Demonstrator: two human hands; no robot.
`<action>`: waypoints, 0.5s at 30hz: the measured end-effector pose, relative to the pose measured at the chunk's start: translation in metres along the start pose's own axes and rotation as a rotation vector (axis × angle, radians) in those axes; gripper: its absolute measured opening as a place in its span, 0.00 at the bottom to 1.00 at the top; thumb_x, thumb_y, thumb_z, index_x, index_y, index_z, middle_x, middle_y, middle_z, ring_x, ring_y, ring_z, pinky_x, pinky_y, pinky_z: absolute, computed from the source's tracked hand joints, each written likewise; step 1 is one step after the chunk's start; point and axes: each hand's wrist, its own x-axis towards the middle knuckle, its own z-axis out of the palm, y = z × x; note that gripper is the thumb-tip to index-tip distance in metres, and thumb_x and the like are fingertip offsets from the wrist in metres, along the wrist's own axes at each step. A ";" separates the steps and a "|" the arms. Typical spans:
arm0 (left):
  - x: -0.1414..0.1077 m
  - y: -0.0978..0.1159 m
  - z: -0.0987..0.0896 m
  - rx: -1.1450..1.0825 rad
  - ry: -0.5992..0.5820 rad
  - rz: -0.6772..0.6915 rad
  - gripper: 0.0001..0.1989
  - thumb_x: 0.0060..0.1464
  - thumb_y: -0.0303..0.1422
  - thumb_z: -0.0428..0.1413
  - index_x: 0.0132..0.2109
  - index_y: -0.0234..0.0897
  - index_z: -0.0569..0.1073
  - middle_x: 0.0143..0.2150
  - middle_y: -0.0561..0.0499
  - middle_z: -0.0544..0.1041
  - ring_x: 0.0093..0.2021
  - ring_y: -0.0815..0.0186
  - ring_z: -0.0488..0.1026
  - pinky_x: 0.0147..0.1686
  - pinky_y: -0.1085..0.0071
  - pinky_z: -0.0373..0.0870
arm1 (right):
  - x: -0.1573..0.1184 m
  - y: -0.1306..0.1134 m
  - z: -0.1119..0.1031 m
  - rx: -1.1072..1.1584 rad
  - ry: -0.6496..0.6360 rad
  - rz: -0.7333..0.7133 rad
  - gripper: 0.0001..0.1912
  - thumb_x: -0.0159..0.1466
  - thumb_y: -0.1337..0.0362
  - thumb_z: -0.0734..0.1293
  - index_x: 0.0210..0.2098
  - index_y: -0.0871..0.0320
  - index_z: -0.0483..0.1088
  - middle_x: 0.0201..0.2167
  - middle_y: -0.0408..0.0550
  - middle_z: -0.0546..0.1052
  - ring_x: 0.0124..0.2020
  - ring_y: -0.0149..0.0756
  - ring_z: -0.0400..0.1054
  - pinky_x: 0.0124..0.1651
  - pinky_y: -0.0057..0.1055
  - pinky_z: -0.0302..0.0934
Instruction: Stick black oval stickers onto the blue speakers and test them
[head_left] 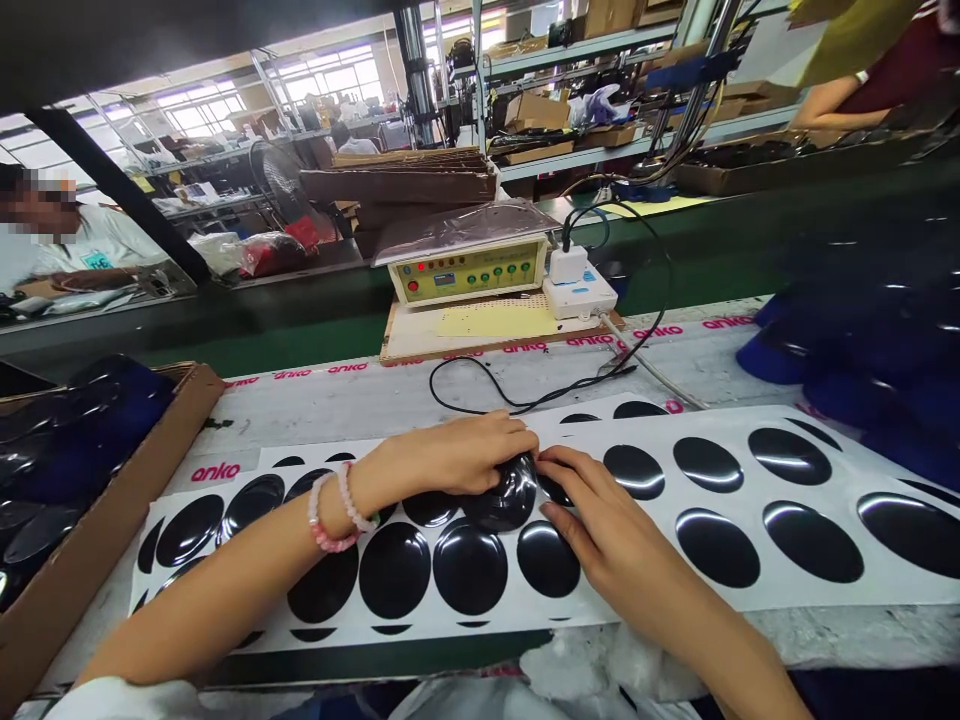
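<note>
My left hand (480,455), with beaded bracelets at the wrist, is closed over a glossy black rounded piece (506,500); its fingertips curl over the piece's upper edge. Just right of it is my right hand (600,510), thumb and forefinger apart and their tips close to the piece's right edge. Whether those tips touch it I cannot tell. Under both hands lies a white sheet (600,595) bearing rows of shiny black discs, such as one disc (470,568) below the piece.
Dark blue, glossy items fill a cardboard box (97,520) at left, and more blue pieces (862,360) stand at right. A control box (469,275) and white power strip (581,295) sit behind a black cable (525,405). Other people are at far left and upper right.
</note>
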 end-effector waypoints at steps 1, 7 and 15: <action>-0.002 0.000 0.002 -0.002 0.021 -0.004 0.16 0.46 0.16 0.48 0.42 0.36 0.65 0.39 0.48 0.70 0.43 0.60 0.65 0.42 0.67 0.66 | 0.000 0.000 0.000 0.003 0.001 -0.002 0.17 0.68 0.68 0.56 0.55 0.55 0.59 0.55 0.54 0.66 0.56 0.43 0.62 0.55 0.46 0.64; -0.007 0.000 0.016 -0.031 0.126 -0.026 0.18 0.46 0.15 0.45 0.42 0.35 0.68 0.41 0.46 0.70 0.44 0.61 0.67 0.46 0.66 0.65 | -0.001 0.000 0.001 0.002 0.007 -0.020 0.17 0.68 0.68 0.56 0.56 0.55 0.59 0.55 0.53 0.66 0.54 0.43 0.64 0.54 0.46 0.64; -0.054 0.008 -0.006 -0.227 0.202 -0.062 0.21 0.41 0.12 0.46 0.39 0.38 0.66 0.48 0.46 0.70 0.54 0.58 0.63 0.51 0.61 0.64 | -0.001 -0.003 -0.002 0.016 -0.033 0.008 0.16 0.69 0.67 0.55 0.56 0.54 0.60 0.55 0.53 0.65 0.55 0.42 0.63 0.54 0.45 0.64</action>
